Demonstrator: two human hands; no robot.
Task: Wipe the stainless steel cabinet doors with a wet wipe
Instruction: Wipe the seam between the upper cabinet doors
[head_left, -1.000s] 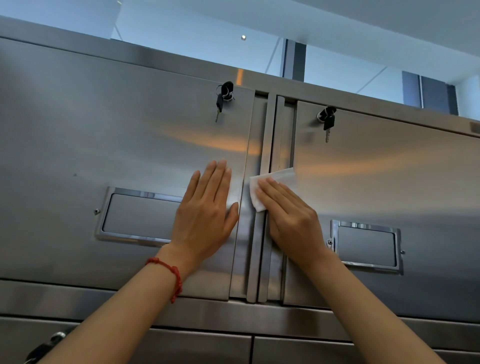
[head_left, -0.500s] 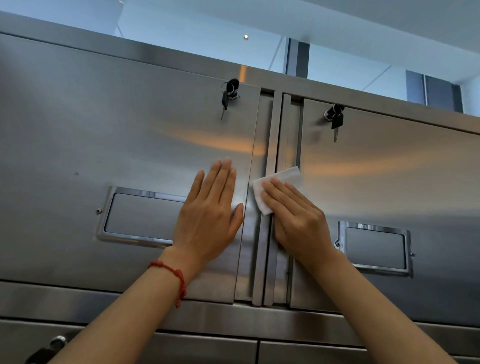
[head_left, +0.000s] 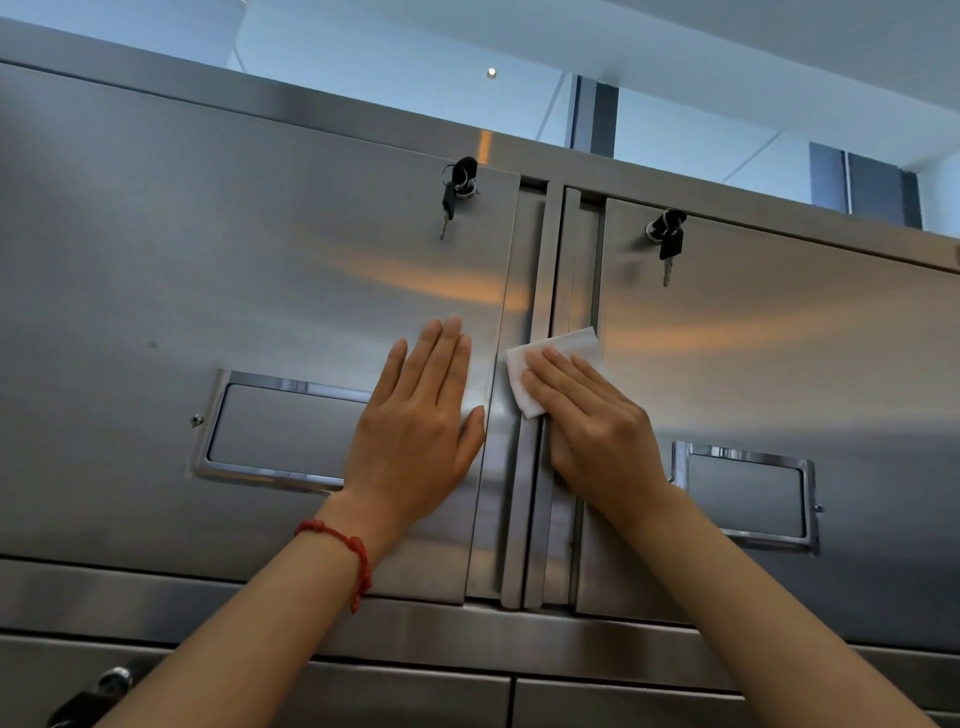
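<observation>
Two stainless steel cabinet doors fill the view, the left door and the right door, meeting at vertical edge strips in the middle. My right hand presses a folded white wet wipe flat against those strips, fingers straight on top of it. My left hand lies flat on the left door beside the seam, fingers straight, a red bracelet on its wrist.
Keys hang from a lock on the left door and on the right door. Each door has a framed label holder, left and right. Lower doors sit beneath, with another lock at bottom left.
My right hand and the wipe have slid slightly upward along the middle strips. My left hand stays flat on the left door. The view has shifted a little.
</observation>
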